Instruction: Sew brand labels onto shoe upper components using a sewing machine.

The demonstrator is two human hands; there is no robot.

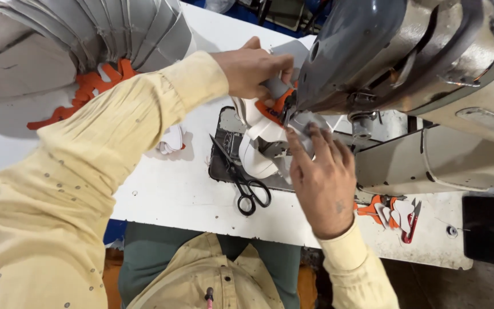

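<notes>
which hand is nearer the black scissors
Right. The right hand lies just right of the black scissors, close beside their handles. The left hand is up by the sewing machine head, farther away.

You wear a pale yellow long-sleeved shirt [87,171], its cloth speckled with small dark dots, buttoned cuffs at both wrists, over dark green trousers [155,252]; a small mark shows on your right hand [324,183].
</notes>
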